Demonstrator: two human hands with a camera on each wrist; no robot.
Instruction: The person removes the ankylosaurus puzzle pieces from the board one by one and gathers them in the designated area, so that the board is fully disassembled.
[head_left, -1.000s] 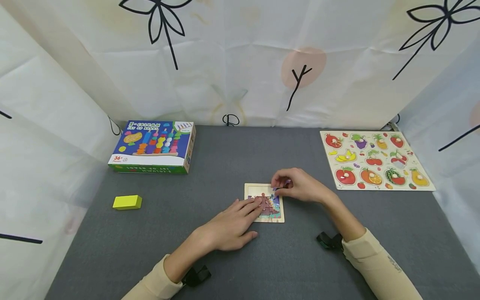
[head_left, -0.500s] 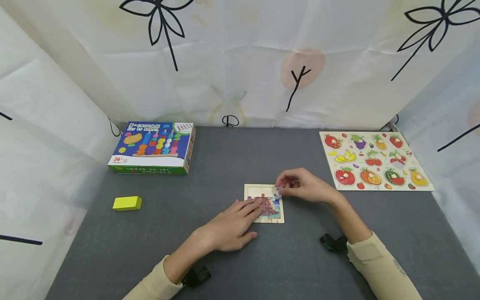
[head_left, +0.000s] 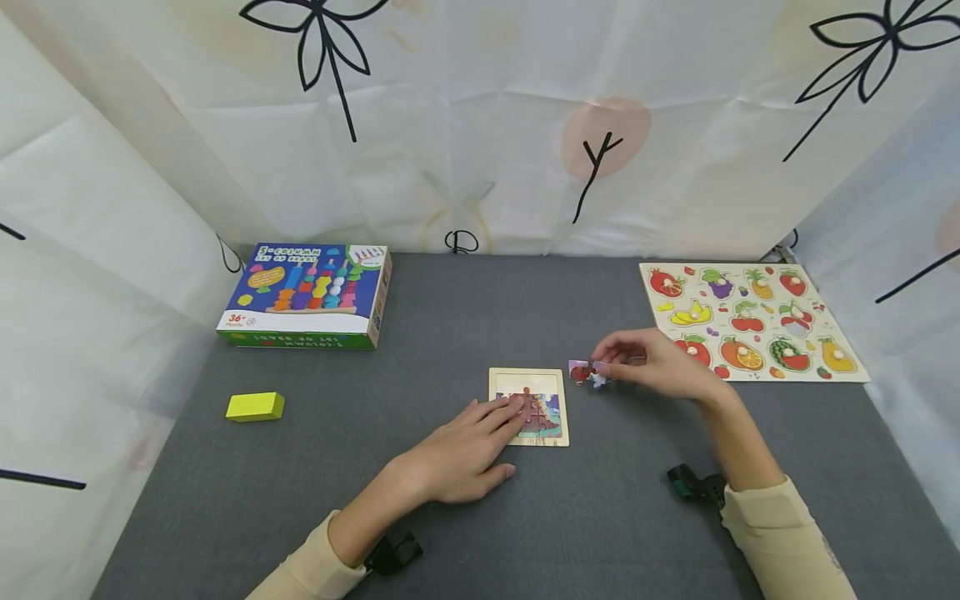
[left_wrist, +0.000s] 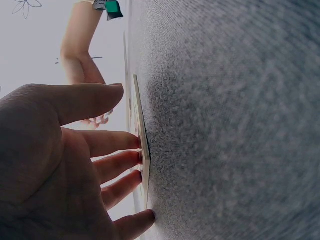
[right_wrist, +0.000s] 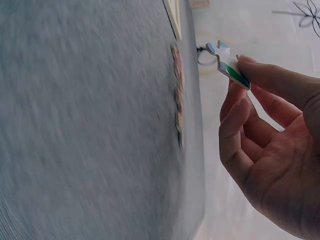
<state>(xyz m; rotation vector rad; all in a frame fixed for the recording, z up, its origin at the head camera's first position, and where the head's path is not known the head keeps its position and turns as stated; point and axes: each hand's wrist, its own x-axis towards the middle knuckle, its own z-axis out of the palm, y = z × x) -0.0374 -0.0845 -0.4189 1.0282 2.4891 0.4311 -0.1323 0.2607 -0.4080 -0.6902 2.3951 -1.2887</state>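
Observation:
A small wooden jigsaw board (head_left: pixel 528 380) lies in the middle of the table, its picture partly filled with a brown dinosaur shape. My left hand (head_left: pixel 467 454) rests on its left side with straight fingers, three fingertips on the board in the left wrist view and the little finger (left_wrist: pixel 139 223) past its edge. To the right of the board, my right hand (head_left: pixel 660 362) pinches a jigsaw piece (right_wrist: pixel 232 70) between thumb and fingers, raised over the table; it shows white, pale blue and green. Loose reddish and purple jigsaw pieces (head_left: pixel 578 372) lie below that hand.
A blue boxed bead set (head_left: pixel 303 287) stands at the back left, with a yellow block (head_left: pixel 255 407) in front of it. At the back right lies a fruit puzzle board (head_left: pixel 720 344), partly overlapped by my right hand. A white printed cloth (head_left: pixel 487 192) hangs behind the table.
My right hand has moved right, off the board's upper right corner, with the jigsaw piece still pinched. The loose pieces beside the board now show. My left hand has stayed put.

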